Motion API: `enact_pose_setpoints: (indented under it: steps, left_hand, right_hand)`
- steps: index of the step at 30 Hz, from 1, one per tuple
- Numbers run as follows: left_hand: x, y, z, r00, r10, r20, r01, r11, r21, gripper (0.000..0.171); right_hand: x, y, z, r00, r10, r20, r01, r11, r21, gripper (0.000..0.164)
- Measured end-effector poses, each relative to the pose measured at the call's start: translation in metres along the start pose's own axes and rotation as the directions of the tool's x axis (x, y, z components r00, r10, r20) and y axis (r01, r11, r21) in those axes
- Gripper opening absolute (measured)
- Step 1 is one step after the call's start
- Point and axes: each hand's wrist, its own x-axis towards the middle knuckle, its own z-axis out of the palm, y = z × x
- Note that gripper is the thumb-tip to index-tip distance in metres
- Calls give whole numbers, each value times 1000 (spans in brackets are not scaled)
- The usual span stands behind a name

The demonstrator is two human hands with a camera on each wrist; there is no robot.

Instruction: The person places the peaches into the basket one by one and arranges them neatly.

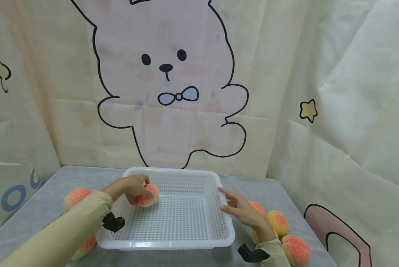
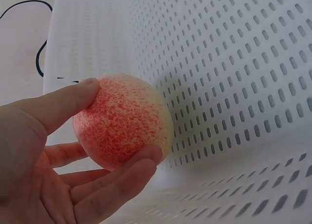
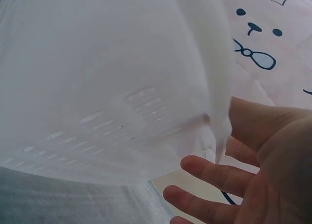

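A fuzzy pink-and-cream peach (image 1: 150, 195) is held in my left hand (image 1: 134, 188), low inside the left part of a white perforated plastic basket (image 1: 166, 244). In the left wrist view, the thumb lies on top of the peach (image 2: 122, 121) and the other fingers curve below it, close to the slotted basket wall (image 2: 209, 72). My right hand (image 1: 241, 210) holds the basket's right rim, thumb on one side and fingers on the other. Below the rim (image 3: 222, 131) in the right wrist view, the fingertips (image 3: 195, 165) show outside the basket wall.
Two more peaches lie left of the basket, one behind the left sleeve (image 1: 77, 196) and one nearer (image 1: 86, 247). Right of it several peaches (image 1: 296, 250) cluster around the right forearm. A grey cloth (image 1: 253, 185) covers the table; printed curtains (image 1: 276, 92) close off the back and sides.
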Motion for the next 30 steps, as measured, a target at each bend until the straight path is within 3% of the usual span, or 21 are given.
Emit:
enact_pose_setpoints:
  steps: [6,16,23,30]
  left_hand:
    - [-1,1,4,1000,22,8,-22,1000,11,41]
    - [-10,10,-7,999,12,-30,-7,985,171,49]
    - [-13,13,-13,1000,-12,-22,16,986,168,48]
    - [-15,12,-20,999,40,-27,-35,988,148,52]
  right_hand:
    - [-1,-3,0,1000,-4,10,4,1000,9,70]
    - [1,-7,0,1000,-27,14,27,1000,14,70]
    - [1,-6,1,999,-31,15,31,999,16,70]
    - [1,-3,0,999,-38,7,38,999,-4,70]
